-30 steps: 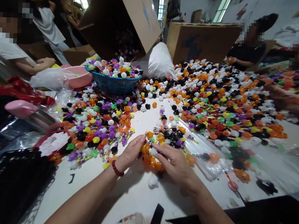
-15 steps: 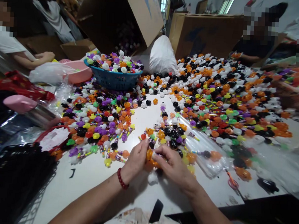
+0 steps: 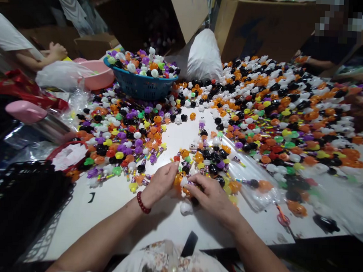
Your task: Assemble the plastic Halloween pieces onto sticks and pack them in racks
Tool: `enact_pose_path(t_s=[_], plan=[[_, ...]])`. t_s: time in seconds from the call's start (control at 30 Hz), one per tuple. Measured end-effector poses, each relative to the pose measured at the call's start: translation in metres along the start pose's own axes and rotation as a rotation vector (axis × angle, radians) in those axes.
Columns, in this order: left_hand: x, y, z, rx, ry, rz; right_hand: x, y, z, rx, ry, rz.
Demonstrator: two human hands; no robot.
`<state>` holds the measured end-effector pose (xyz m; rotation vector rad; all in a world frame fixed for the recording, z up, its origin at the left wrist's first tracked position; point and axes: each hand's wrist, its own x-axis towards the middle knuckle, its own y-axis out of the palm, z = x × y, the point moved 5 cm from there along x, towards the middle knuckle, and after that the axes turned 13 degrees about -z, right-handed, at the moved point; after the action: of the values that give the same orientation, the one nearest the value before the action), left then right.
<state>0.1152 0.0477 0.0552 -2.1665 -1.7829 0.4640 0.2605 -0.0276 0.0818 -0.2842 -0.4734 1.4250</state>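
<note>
My left hand (image 3: 162, 183), with a red bead bracelet (image 3: 143, 202) at its wrist, is closed round an orange pumpkin-like piece (image 3: 178, 181) near the front of the white table (image 3: 112, 213). Facing it, my right hand (image 3: 212, 194) pinches a small white ribbed piece (image 3: 183, 181) against the orange one. Just below the hands lies a white round piece (image 3: 186, 208). Beyond the fingertips are orange, black and yellow pieces, among them a black one (image 3: 213, 169).
A blue basket (image 3: 144, 86) full of colourful pieces stands behind the left heap. Clear plastic bags (image 3: 257, 195) and red scissors (image 3: 283, 217) lie at right. A black crate (image 3: 31, 205), pink-topped bottle (image 3: 26, 111) and red bowl (image 3: 84, 158) are at left. Other people sit around.
The view has tilted down slightly. My left hand has moved a little left, and the white ribbed piece now shows between my hands.
</note>
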Motion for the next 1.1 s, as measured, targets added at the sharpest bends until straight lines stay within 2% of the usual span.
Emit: enact_pose_path(t_s=[0.1, 0.23, 0.3, 0.37, 0.43, 0.53, 0.6, 0.67, 0.73, 0.8, 0.87, 0.93, 1.0, 1.1], plan=[[-0.006, 0.004, -0.001, 0.063, 0.061, -0.020, -0.004, 0.008, 0.004, -0.102, -0.097, -0.001], [-0.019, 0.018, 0.009, -0.035, -0.045, 0.067, -0.013, 0.019, 0.003, -0.115, -0.081, -0.002], [-0.026, 0.022, 0.012, -0.130, -0.122, 0.104, -0.015, 0.017, -0.001, -0.099, -0.076, 0.017], [-0.032, 0.019, 0.013, -0.187, -0.146, 0.102, -0.011, 0.004, -0.008, -0.099, -0.093, -0.014], [-0.036, 0.008, 0.013, -0.140, -0.060, 0.055, -0.004, -0.020, -0.016, -0.162, -0.129, -0.132], [-0.043, -0.019, 0.022, 0.098, 0.108, -0.077, 0.007, -0.056, -0.021, -0.459, -0.239, -0.425], [-0.047, -0.040, 0.033, 0.260, 0.199, -0.200, 0.012, -0.059, -0.014, -0.620, -0.344, -0.520], [-0.051, -0.057, 0.042, 0.390, 0.320, -0.319, 0.017, -0.036, -0.001, -0.616, -0.447, -0.424], [-0.054, -0.066, 0.051, 0.494, 0.435, -0.391, 0.020, 0.010, 0.012, -0.542, -0.541, -0.195], [-0.055, -0.068, 0.059, 0.571, 0.498, -0.403, 0.023, 0.063, 0.021, -0.554, -0.596, 0.021], [-0.054, -0.066, 0.066, 0.614, 0.531, -0.395, 0.028, 0.111, 0.023, -0.612, -0.621, 0.158], [-0.051, -0.064, 0.074, 0.627, 0.555, -0.392, 0.033, 0.145, 0.021, -0.650, -0.670, 0.241], [-0.046, -0.067, 0.081, 0.623, 0.577, -0.406, 0.039, 0.161, 0.018, -0.670, -0.725, 0.273], [-0.035, -0.076, 0.091, 0.632, 0.612, -0.417, 0.049, 0.154, 0.013, -0.660, -0.655, 0.232]])
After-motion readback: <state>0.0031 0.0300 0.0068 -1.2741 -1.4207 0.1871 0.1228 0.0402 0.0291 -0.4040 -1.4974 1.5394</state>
